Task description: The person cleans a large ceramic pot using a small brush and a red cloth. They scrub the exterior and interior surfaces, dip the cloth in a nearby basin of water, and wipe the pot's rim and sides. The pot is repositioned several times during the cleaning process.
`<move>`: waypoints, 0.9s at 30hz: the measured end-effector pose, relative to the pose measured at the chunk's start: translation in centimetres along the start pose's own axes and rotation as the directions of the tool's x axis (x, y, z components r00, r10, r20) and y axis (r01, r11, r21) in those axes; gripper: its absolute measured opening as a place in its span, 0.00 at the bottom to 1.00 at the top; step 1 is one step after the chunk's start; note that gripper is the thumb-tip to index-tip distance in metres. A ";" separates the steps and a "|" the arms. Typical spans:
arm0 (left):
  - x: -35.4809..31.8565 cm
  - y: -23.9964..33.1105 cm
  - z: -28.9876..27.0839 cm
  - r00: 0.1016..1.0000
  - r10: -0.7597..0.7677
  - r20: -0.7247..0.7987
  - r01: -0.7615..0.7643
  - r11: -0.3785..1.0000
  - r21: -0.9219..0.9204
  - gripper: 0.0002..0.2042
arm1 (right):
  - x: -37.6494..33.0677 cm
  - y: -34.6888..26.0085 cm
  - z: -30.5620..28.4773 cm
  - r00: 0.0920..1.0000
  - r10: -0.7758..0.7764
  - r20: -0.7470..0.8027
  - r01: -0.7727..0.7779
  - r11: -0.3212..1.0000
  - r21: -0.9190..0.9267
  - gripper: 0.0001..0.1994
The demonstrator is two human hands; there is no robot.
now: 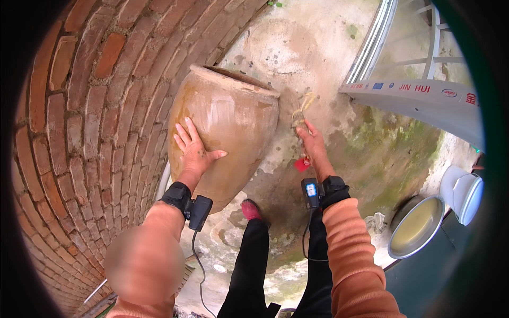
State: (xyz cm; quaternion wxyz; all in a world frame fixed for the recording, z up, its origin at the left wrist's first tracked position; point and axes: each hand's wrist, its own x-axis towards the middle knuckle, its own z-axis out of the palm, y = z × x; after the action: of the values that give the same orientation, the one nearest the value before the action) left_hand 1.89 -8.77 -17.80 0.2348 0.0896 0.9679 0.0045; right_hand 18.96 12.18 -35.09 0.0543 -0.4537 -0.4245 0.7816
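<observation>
A large brown clay jar [228, 127] stands against the brick wall, its mouth facing away from me at the top. My left hand [193, 151] lies on the jar's side with fingers spread and thumb out, holding nothing. To the right of the jar, my right hand [313, 140] is closed round a bundle of frayed yellowish strands [301, 112], which looks like a worn brush. The bundle is apart from the jar's rim. A small red piece [302, 164] shows just under the right hand; I cannot tell whether it belongs to the bundle.
The brick wall [79, 132] runs along the left. Stained, damp concrete [382, 153] lies underfoot. At the right are a metal basin [436, 212] of yellowish liquid, a white bucket [469, 199] and a grey-white metal frame [413, 98]. My pink shoe [251, 210] is close below the jar.
</observation>
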 end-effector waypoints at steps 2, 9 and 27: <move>0.2 -0.2 0.1 1.000 0.026 -0.017 -0.025 1.000 0.015 0.69 | -0.1 0.0 -0.3 0.989 0.108 0.100 -0.067 0.934 -0.352 0.28; 0.2 -0.5 0.3 0.996 0.078 -0.047 -0.078 0.997 0.007 0.69 | -4.1 0.6 0.7 0.994 0.110 0.023 -0.105 0.981 -0.162 0.29; -0.2 0.5 -0.4 1.000 -0.003 0.006 0.003 0.998 -0.060 0.67 | -21.2 -0.8 10.9 0.994 0.084 0.064 -0.043 0.875 -0.482 0.29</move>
State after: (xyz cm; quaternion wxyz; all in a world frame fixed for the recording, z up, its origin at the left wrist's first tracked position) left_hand 1.99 -8.34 -17.33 0.2401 0.0812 0.9668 0.0329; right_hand 22.80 -4.00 -17.93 -0.1033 -0.4340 -0.5917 0.6715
